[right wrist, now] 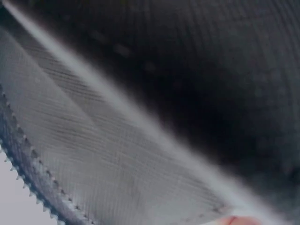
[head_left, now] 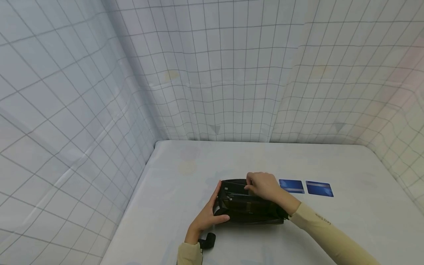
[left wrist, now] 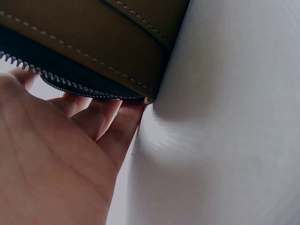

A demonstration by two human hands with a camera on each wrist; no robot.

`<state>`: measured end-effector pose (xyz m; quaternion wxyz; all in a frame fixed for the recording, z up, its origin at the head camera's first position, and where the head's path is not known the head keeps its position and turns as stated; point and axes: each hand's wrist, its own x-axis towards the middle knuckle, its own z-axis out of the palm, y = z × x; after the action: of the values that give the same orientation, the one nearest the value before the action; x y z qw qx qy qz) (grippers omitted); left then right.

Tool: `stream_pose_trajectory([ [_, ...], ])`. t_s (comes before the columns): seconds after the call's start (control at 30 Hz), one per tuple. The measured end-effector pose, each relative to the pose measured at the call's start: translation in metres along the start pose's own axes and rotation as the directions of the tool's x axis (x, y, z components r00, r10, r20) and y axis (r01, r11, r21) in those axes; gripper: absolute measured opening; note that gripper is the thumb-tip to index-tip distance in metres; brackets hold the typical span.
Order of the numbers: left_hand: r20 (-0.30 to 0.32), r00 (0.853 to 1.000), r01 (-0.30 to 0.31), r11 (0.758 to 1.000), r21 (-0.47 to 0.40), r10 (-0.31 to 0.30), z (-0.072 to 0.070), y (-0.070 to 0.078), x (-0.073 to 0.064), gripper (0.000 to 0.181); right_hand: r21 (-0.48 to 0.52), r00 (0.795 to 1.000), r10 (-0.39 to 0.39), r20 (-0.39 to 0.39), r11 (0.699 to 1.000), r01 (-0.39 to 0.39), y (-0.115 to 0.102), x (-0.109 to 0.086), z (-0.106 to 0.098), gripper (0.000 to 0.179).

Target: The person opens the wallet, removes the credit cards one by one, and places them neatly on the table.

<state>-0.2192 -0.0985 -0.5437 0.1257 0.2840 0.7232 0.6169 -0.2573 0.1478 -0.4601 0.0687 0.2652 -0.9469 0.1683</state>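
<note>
A dark zip wallet (head_left: 248, 208) stands unzipped on the white table, its inner compartments facing up. My left hand (head_left: 206, 218) holds its left end, with the thumb along the near side and the fingers at the far left corner. In the left wrist view, those fingers touch the toothed zip edge (left wrist: 61, 80) below brown stitched leather. My right hand (head_left: 264, 186) is over the wallet's opening, fingers curled and thumb down at an inner pocket. What lies between its fingertips is hidden. The right wrist view shows the blurred dark lining (right wrist: 117, 154) up close.
Two blue cards, a left one (head_left: 291, 186) and a right one (head_left: 319, 188), lie side by side on the table (head_left: 165, 191), right of the wallet. White grid-patterned curtains (head_left: 212, 73) hang behind and at both sides. A black device (head_left: 208, 241) sits at the left wrist.
</note>
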Motion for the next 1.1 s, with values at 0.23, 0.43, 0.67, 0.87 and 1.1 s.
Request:
stream_pose_trajectory([
  [0.23,0.024,1.0,0.016,1.0,-0.023,-0.016,-0.001,0.024,-0.002,0.1,0.007,1.0,0.007,0.015,1.0,-0.007,-0.001,0.0,-0.004,0.024],
  [0.43,0.026,0.999,0.031,0.999,-0.03,-0.03,-0.001,0.033,-0.005,0.097,0.018,1.0,0.02,0.009,1.0,-0.02,-0.004,-0.002,-0.004,0.027],
  [0.67,0.033,0.999,0.038,0.999,-0.026,-0.037,-0.001,0.028,-0.005,0.099,-0.032,0.999,0.052,0.007,0.998,-0.051,-0.004,-0.002,0.004,0.034],
  [0.87,0.009,1.0,0.019,1.0,-0.011,-0.018,-0.001,0.0,-0.002,0.099,-0.061,0.999,0.038,0.001,0.997,-0.038,-0.004,-0.001,0.005,0.035],
  [1.1,-0.002,1.0,0.006,1.0,-0.006,-0.006,0.0,-0.001,-0.002,0.099,-0.055,0.999,0.029,-0.013,0.998,-0.03,-0.004,-0.002,0.004,0.034],
])
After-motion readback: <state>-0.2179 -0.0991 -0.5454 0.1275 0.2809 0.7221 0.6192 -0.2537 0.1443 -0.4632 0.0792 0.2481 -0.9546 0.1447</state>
